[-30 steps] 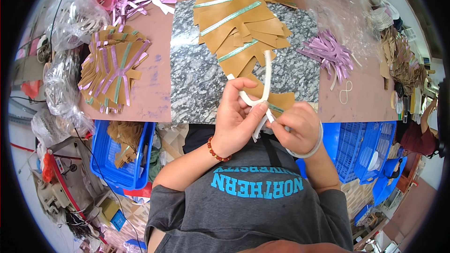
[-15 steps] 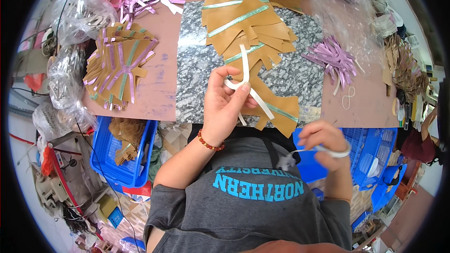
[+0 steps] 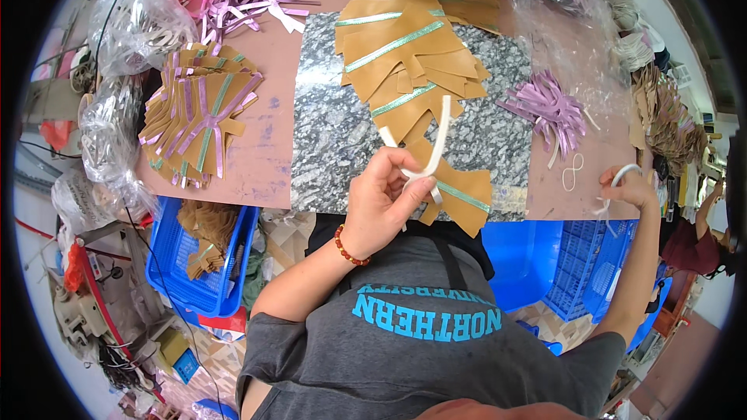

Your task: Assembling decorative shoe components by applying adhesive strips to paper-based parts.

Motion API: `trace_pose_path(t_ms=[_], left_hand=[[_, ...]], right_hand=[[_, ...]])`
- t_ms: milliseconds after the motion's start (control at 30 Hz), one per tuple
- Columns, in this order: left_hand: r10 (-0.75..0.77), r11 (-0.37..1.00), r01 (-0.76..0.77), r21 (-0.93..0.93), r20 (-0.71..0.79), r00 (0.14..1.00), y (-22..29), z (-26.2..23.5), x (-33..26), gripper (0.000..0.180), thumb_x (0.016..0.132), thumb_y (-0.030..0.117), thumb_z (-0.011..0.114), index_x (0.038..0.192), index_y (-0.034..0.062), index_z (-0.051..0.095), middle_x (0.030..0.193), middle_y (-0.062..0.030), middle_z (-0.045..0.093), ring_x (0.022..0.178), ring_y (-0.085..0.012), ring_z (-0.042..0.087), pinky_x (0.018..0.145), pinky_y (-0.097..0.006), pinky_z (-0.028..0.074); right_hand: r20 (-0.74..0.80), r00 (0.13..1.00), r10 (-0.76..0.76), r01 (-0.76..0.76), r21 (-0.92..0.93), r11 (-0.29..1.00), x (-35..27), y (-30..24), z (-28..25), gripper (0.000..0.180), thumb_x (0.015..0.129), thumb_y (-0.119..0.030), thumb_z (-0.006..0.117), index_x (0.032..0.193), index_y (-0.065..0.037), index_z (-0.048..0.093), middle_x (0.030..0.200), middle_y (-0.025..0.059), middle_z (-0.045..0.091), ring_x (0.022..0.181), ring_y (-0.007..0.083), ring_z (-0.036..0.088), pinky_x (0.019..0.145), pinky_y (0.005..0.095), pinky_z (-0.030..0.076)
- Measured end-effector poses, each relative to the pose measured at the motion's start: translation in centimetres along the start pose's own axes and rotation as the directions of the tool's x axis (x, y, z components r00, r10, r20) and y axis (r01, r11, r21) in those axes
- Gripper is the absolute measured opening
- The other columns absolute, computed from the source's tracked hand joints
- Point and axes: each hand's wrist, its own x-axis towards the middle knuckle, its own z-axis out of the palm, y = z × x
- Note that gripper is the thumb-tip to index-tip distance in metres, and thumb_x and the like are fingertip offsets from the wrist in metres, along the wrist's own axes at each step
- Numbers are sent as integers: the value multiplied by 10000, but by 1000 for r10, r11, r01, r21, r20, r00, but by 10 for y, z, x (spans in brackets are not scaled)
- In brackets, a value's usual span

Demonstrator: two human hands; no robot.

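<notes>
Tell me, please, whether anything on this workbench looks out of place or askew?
Mostly it is ordinary work clutter. One tan piece hangs over the front edge of the grey stone slab, and a loose white loop lies alone on the table. The left hand holds a white strip.

Clear crumpled plastic bags (image 3: 128, 19) sit at 10 o'clock; another clear bag (image 3: 568, 8) lies at 1 o'clock.
</notes>
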Motion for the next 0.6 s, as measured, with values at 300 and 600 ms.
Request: trace_pose_path(t_ms=[300, 600], left_hand=[[4, 992, 0, -126, 35, 999, 20, 11, 10, 273, 1042, 139, 481, 1269, -3, 430, 1310, -153, 561, 1226, -203, 560, 1026, -340, 445], [-96, 980, 160, -120, 419, 903, 61, 34, 36, 462, 1052, 206, 484, 1424, -8, 312, 1248, -80, 524, 1167, -156, 506, 1015, -311, 404]], right_hand=[[-614, 596, -517, 462, -264, 846, -40, -172, 107, 211, 810, -73, 698, 1009, -10, 667, 926, 135, 656, 787, 278, 658, 693, 374, 536], [-723, 83, -686, 726, -428, 539, -33, -282, 174, 236, 751, -52, 758, 970, -26, 673, 954, 101, 659, 840, 287, 661, 731, 357, 554]])
